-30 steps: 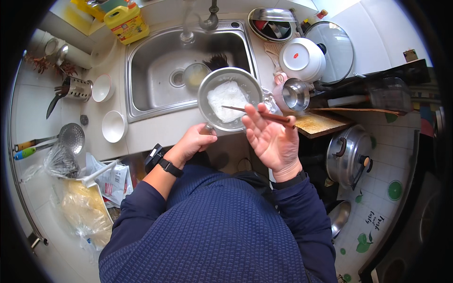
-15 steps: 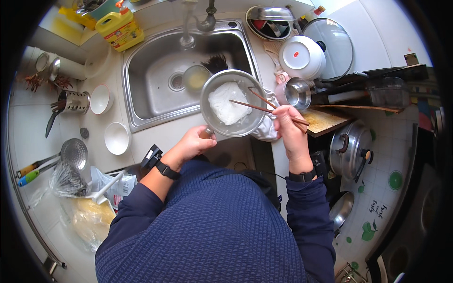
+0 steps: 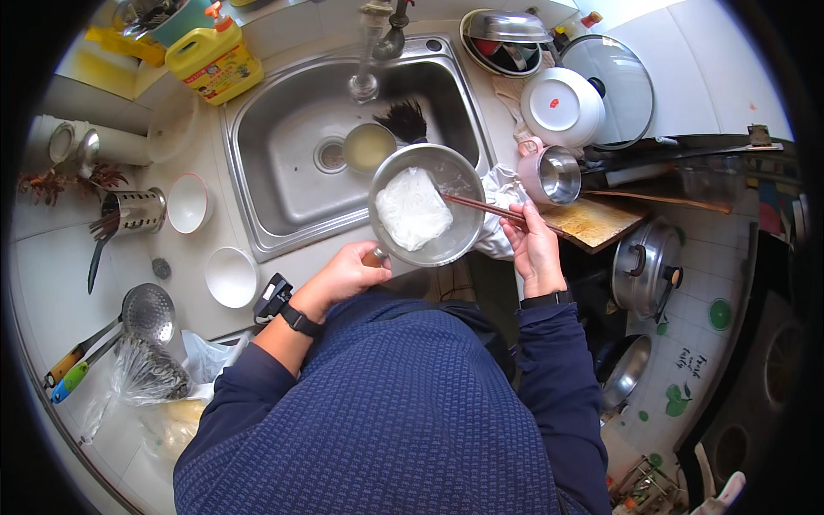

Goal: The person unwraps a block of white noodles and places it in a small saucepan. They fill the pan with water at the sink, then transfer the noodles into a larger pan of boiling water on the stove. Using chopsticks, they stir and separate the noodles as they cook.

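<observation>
My left hand (image 3: 350, 276) is closed round the short brown handle of a small metal saucepan (image 3: 463, 236), held over the sink's front edge. Inside the pan lies a soft, wet-looking white mass (image 3: 414, 209), roughly square with rounded corners; what it is cannot be made out. My right hand (image 3: 536, 245) grips a pair of brown wooden chopsticks (image 3: 485, 207) at the pan's right side. Their tips lie close together and reach the right edge of the white mass.
Behind the pan is a steel sink (image 3: 279, 172) with a bowl of cloudy liquid (image 3: 370, 148) and a dark bristled brush (image 3: 405, 120). A pink-handled metal cup (image 3: 556, 176) and a white cloth (image 3: 498, 230) sit right. Two white bowls (image 3: 230, 277) stand left.
The chopsticks, spread apart before with one tip on the white mass, are now together at its right edge. My right hand has turned, showing more palm. The whole view has shifted slightly.
</observation>
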Demonstrator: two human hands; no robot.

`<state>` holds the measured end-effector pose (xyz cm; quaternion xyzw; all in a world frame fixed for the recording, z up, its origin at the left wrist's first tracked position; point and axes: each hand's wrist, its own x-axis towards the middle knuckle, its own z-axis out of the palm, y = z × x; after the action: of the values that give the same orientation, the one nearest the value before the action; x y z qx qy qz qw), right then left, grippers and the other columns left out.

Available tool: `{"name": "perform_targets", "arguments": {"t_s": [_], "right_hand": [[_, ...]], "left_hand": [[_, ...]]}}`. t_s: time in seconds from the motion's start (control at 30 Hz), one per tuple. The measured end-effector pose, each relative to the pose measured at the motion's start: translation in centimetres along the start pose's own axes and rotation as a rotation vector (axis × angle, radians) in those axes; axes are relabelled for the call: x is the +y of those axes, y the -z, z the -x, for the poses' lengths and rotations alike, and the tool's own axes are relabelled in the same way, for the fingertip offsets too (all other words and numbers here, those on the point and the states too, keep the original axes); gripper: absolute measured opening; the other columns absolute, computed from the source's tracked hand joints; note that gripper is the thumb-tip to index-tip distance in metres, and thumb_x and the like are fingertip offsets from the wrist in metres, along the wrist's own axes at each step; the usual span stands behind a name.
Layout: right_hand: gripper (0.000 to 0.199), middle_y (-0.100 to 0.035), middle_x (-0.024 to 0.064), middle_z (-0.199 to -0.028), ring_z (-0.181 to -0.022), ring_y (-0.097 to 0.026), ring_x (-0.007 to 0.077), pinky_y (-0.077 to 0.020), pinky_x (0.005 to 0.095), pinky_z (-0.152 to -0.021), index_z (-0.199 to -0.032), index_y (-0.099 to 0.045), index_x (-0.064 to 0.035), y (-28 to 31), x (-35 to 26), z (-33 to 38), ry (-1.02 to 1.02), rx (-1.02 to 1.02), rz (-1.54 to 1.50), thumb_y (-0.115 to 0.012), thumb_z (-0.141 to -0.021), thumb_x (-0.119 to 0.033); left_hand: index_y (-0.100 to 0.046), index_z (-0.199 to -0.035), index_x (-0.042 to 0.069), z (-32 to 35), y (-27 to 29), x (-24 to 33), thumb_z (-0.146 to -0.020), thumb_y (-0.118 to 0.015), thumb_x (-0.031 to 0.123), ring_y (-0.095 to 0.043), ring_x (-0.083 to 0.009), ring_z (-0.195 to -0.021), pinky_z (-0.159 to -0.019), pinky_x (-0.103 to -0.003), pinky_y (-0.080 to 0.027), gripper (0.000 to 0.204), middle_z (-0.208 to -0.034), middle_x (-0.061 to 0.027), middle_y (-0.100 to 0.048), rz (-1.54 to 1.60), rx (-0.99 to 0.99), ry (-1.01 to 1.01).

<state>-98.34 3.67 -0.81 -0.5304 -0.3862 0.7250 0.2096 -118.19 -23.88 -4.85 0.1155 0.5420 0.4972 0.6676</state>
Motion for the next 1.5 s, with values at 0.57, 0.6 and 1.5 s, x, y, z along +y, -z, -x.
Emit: {"name": "perform_targets", "arguments": {"t_s": [0.57, 0.6, 1.5], "right_hand": [[0.014, -0.066, 0.0114, -0.09, -0.075, -0.065, 0.0221, -0.0524, 0.0303, -0.069, -0.099, -0.074, 0.0008, -6.4, -1.0, 11.1, 1.101, -0.247, 0.87, -0.074, -0.087, -0.007], [0.015, -0.067, 0.012, -0.092, -0.078, -0.067, 0.0236, -0.0538, 0.0309, -0.071, -0.099, -0.074, 0.0002, -6.9, -0.8, 12.0, 1.083, -0.271, 0.888, -0.075, -0.086, -0.007], [0.009, -0.068, 0.011, -0.087, -0.075, -0.065, 0.0211, -0.0512, 0.0296, -0.068, -0.094, -0.073, 0.0018, -8.7, 0.4, 11.6, 1.033, -0.142, 0.782, -0.075, -0.087, -0.004]], "left_hand": [[-0.061, -0.094, 0.007, 0.3, 2.0, 1.2, -0.086, -0.074, 0.011, -0.042, -0.0019, -0.05, -0.043, -0.019, -0.031, 0.015, -0.072, 0.0047, -0.054, 0.09, -0.045, -0.025], [-0.061, -0.094, 0.008, 0.3, 2.0, 1.3, -0.086, -0.074, 0.011, -0.042, -0.002, -0.05, -0.043, -0.019, -0.031, 0.016, -0.072, 0.0047, -0.054, 0.094, -0.039, -0.03], [-0.062, -0.099, 0.005, 0.9, 2.9, 1.9, -0.086, -0.073, 0.009, -0.044, -0.0014, -0.053, -0.045, -0.018, -0.033, 0.018, -0.076, 0.0037, -0.057, 0.148, -0.062, -0.04]]}}
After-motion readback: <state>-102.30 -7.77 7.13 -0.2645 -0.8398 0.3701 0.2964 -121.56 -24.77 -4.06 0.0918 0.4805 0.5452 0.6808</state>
